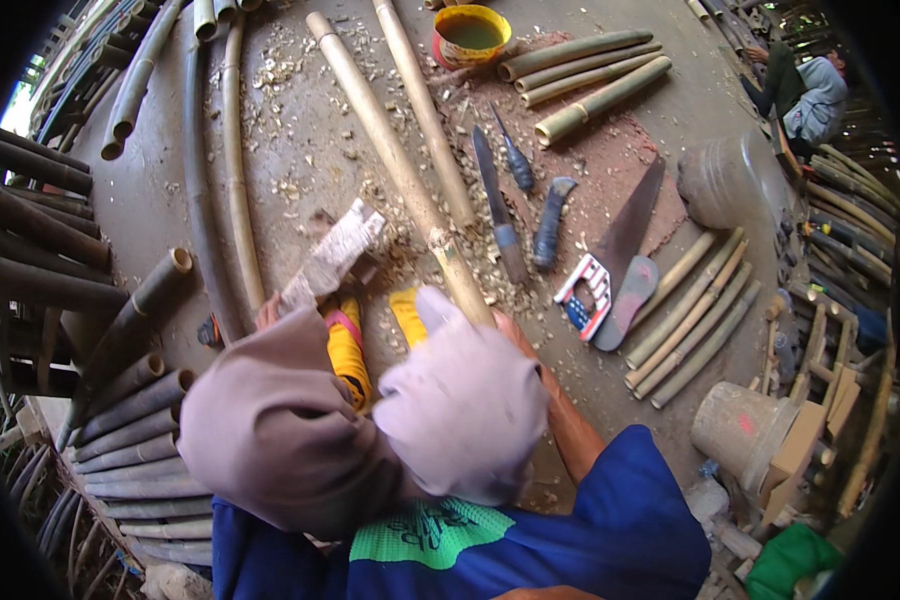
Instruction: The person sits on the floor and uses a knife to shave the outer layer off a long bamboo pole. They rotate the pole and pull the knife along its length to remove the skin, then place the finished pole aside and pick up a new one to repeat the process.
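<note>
My right hand (pixel 515 336) is closed around the near end of a pale bamboo pole (pixel 395 160), which slants away to the upper left. Most of its fingers are behind my raised knee (pixel 462 405). At the lower end of a weathered wooden block (pixel 332 250) my left hand (pixel 268 313) shows only a few fingertips; my other knee (pixel 280 420) covers the rest, so its grip cannot be made out. Between block and pole, yellow footwear (pixel 348 345) with a pink band is on my foot. Wood shavings (pixel 375 200) lie around the pole.
Right of the pole lie a long knife (pixel 492 180), a pointed tool (pixel 517 165), a dark-handled tool (pixel 552 222) and a saw (pixel 635 215). Cut bamboo pieces (pixel 685 325) lie beyond. A yellow bucket (pixel 470 36) stands ahead. Bamboo stacks (pixel 135 450) flank my left; another person (pixel 818 95) sits far right.
</note>
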